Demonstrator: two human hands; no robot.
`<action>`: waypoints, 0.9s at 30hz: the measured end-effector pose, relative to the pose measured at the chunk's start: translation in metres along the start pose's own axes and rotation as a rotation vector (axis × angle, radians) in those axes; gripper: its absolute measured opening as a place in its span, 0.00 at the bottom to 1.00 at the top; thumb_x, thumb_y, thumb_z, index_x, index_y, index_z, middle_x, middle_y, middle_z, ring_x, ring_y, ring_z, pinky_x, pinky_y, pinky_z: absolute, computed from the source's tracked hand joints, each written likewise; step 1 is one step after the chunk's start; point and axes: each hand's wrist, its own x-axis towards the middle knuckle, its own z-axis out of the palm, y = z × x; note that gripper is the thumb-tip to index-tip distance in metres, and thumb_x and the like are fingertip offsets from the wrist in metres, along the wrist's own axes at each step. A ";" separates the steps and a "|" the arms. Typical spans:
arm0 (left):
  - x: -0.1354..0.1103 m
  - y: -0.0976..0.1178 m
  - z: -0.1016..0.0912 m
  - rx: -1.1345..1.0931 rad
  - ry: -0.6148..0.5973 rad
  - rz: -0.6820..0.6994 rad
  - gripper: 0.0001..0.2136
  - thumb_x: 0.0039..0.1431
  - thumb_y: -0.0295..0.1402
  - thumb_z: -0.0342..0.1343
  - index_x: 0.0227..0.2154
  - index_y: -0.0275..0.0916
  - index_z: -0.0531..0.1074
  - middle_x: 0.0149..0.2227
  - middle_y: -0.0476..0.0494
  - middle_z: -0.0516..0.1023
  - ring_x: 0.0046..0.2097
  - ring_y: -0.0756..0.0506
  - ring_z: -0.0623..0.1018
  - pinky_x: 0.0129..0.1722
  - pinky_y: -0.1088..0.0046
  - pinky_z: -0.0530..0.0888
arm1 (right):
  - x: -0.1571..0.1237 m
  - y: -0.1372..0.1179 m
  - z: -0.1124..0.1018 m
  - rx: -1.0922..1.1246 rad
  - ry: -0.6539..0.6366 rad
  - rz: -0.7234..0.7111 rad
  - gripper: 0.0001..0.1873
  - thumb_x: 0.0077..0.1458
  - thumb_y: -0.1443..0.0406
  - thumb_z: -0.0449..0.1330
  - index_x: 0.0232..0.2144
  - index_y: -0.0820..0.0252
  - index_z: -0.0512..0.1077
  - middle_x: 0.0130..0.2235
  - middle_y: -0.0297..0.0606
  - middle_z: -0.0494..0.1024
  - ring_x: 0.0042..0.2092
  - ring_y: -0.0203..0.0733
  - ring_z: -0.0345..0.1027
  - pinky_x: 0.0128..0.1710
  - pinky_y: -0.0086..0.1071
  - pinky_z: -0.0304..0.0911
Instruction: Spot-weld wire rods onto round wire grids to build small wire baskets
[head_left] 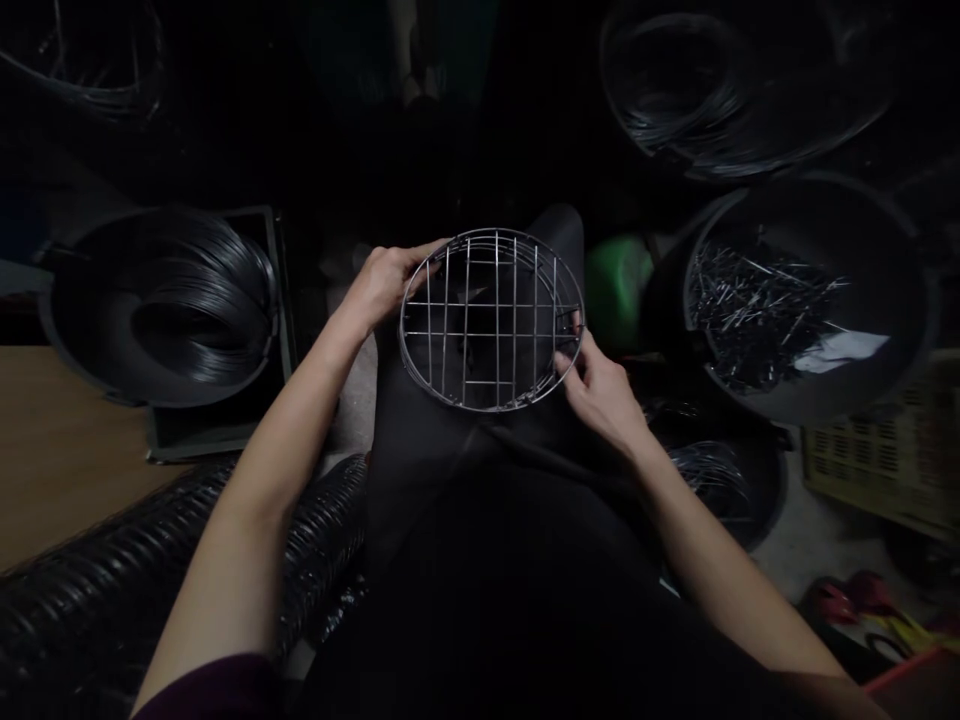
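A round wire basket with a grid of crossed wires across its face is held over my lap, that face turned up toward me. On its upper left rim, my left hand has its fingers closed, partly out of sight behind the wire. My right hand grips the right side of the rim, thumb in front and a fingertip showing through the wires. Dark cloth covers my legs beneath the basket.
To the left, a black tub holds wire coils. At right stands a tub of short wire pieces. Stacked wire rings lie lower left, beside a wooden board. A yellow crate sits right.
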 end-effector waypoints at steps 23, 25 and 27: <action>-0.006 -0.007 0.000 0.006 0.099 0.119 0.18 0.62 0.44 0.55 0.53 0.50 0.75 0.53 0.52 0.78 0.55 0.41 0.78 0.58 0.68 0.72 | -0.003 -0.003 0.007 0.330 0.144 -0.025 0.37 0.51 0.53 0.59 0.60 0.65 0.67 0.26 0.28 0.64 0.26 0.33 0.56 0.33 0.32 0.64; -0.005 -0.010 0.001 0.003 0.077 0.116 0.18 0.61 0.45 0.55 0.53 0.48 0.75 0.53 0.51 0.78 0.55 0.40 0.78 0.58 0.67 0.72 | -0.002 0.001 0.009 0.322 0.135 -0.023 0.37 0.51 0.53 0.60 0.60 0.64 0.67 0.27 0.29 0.66 0.27 0.34 0.57 0.34 0.33 0.65; -0.003 -0.011 0.002 0.004 0.054 0.100 0.18 0.62 0.45 0.55 0.52 0.48 0.76 0.52 0.51 0.78 0.55 0.40 0.78 0.58 0.67 0.72 | 0.000 0.007 0.012 0.312 0.127 -0.003 0.36 0.51 0.53 0.60 0.60 0.64 0.68 0.28 0.30 0.68 0.28 0.34 0.59 0.35 0.34 0.67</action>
